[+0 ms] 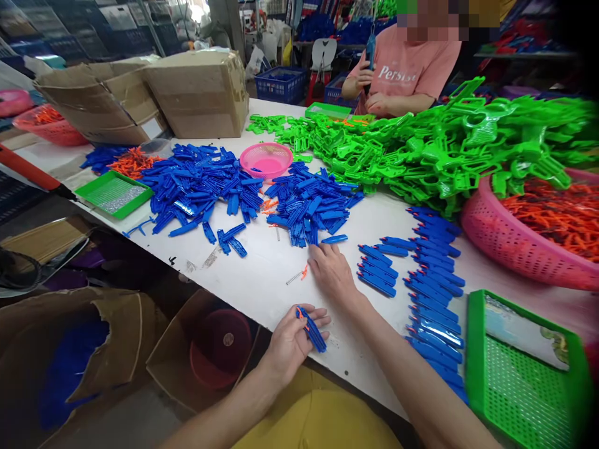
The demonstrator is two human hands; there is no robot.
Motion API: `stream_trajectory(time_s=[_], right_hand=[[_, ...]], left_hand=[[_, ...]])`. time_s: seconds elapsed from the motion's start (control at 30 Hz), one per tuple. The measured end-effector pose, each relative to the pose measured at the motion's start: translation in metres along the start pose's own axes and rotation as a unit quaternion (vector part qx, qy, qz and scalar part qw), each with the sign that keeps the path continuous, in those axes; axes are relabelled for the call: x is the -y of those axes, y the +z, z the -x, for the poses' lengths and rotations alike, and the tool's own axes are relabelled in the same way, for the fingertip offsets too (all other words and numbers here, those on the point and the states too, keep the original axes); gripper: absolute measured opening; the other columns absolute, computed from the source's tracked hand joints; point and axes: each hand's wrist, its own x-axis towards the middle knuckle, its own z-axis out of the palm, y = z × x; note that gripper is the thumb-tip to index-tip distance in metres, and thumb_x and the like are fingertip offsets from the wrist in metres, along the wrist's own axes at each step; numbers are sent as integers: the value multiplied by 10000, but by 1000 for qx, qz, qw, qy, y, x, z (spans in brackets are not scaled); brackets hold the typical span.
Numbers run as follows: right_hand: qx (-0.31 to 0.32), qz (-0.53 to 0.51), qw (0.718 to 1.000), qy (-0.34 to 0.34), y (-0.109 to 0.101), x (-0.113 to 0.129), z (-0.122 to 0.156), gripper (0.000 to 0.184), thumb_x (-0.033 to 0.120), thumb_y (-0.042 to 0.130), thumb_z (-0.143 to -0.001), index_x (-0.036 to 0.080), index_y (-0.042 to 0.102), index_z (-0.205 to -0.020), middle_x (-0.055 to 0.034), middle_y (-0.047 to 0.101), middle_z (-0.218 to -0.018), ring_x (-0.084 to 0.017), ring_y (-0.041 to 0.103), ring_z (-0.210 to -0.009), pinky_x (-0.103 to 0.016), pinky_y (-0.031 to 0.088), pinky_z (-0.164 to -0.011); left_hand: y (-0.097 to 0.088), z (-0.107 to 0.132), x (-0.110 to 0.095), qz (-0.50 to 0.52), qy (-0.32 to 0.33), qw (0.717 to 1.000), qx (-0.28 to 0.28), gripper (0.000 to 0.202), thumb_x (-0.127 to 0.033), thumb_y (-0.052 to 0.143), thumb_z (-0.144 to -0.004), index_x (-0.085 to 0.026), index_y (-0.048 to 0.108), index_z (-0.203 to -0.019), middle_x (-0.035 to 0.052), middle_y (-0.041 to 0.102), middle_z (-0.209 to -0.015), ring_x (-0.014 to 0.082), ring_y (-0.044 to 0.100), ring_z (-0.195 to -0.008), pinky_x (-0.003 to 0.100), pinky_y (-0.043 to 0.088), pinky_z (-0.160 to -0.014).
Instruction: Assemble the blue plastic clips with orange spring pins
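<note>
My left hand (291,340) is closed round a small blue plastic part (312,329) with an orange piece at its end, held at the near edge of the white table (262,274). My right hand (331,269) lies flat on the table, fingers stretched toward a pile of blue parts (309,209). A small metal spring (294,278) and an orange bit (304,272) lie just left of that hand. Rows of finished blue parts (433,293) lie to its right.
A second blue heap (201,184), a pink bowl (266,159), green trays (115,193) (526,368), a pink basket of orange pieces (524,249) and a large green parts heap (444,143) crowd the table. Cardboard boxes (196,93) stand behind. A person in pink (407,72) sits opposite.
</note>
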Motion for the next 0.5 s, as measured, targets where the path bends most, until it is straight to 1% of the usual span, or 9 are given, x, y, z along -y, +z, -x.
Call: stream_trajectory(time_s=[0.1,0.17,0.23,0.27,0.33,0.4,0.43,0.5], right_hand=[[13,-4,1000,-16,-9,-5,42,258,233,411,-995,175,631,-1117,-134,630,-1145,-265,533,-1043,-411,467,-894],[14,-25,999,-37,-16,-9,70,268,240,385,-1010,164,629,-1090,-140,621,-1168,-257,534,-1069,-419,459,-933],[14,-58,997,-53,-24,-15,91,241,260,405,-1009,177,624,-1063,-136,620,-1177,-260,534,-1100,-426,456,-948],[13,-73,996,-52,-28,-18,96,223,268,416,-1006,187,618,-1056,-129,626,-1160,-258,539,-1094,-422,461,-939],[1,-88,996,-26,-35,-22,98,196,279,426,-1003,204,602,-1047,-107,642,-1092,-247,556,-1045,-400,473,-896],[-16,-84,996,3,-39,-23,91,181,290,435,-997,212,595,-1028,-93,648,-1019,-244,563,-987,-384,476,-845],[-19,-78,997,7,-40,-22,86,173,295,446,-990,213,596,-1015,-92,649,-998,-247,562,-969,-384,474,-833],[-2,-64,998,-11,-39,-18,77,156,293,474,-971,212,604,-994,-93,651,-982,-255,558,-945,-394,468,-829]], left_hand=[[1,0,-1,5,-4,1000,0,142,-143,623,-830,-155,613,-971,142,704,-1102,276,671,-1064,409,507,-882],[2,0,-1,9,-6,1000,-1,147,-137,622,-828,-155,614,-974,139,705,-1095,277,672,-1065,407,507,-881],[2,1,-2,9,-7,1000,1,144,-139,620,-832,-153,615,-975,143,704,-1105,276,673,-1062,410,507,-884],[2,1,-2,8,-7,1000,2,140,-140,620,-833,-152,615,-973,145,704,-1110,275,673,-1059,412,508,-885],[1,1,-1,6,-6,1000,2,129,-144,621,-838,-150,615,-967,147,703,-1113,269,674,-1053,413,509,-886],[1,1,-1,6,-5,1000,0,126,-147,625,-839,-149,615,-964,147,704,-1112,264,676,-1044,412,508,-889],[2,1,-1,6,-5,1000,-2,128,-146,627,-838,-150,616,-966,148,703,-1116,263,676,-1044,412,507,-891],[2,1,-2,7,-4,1000,-7,127,-144,625,-836,-151,620,-963,151,700,-1132,266,676,-1045,416,506,-893]])
